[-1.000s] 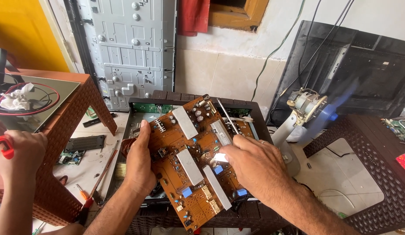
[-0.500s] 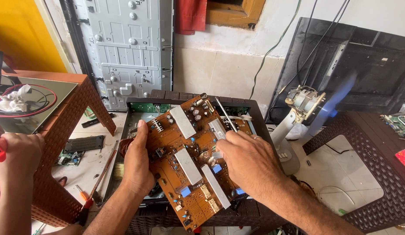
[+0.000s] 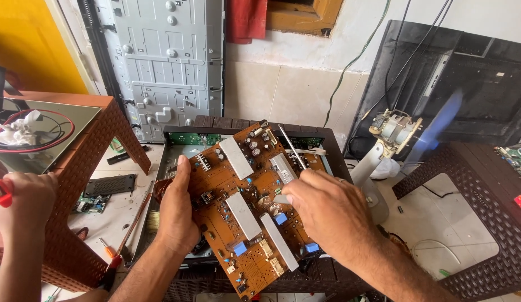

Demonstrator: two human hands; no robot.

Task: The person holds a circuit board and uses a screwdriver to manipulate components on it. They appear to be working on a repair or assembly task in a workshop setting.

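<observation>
Head camera view: our left hand [image 3: 179, 210] grips the left edge of a tilted brown circuit board [image 3: 246, 210]. Our right hand [image 3: 327, 210] pinches a small metal tool [image 3: 282, 198] against its middle.

From my feed the scene is bright and evenly lit, soft daylight with no hard shadows; only faint shade sits under the circuit board [image 3: 243, 207] and my hands. A blue lens flare [image 3: 439, 126] streaks across the dark panel [image 3: 467, 78] at right. The mirror [image 3: 45, 137] at left gives a pale glare. Focus holds sharp in the middle; the edges bow outward with wide-angle distortion, and the yellow wall [image 3: 31, 45] looks slightly soft.
</observation>
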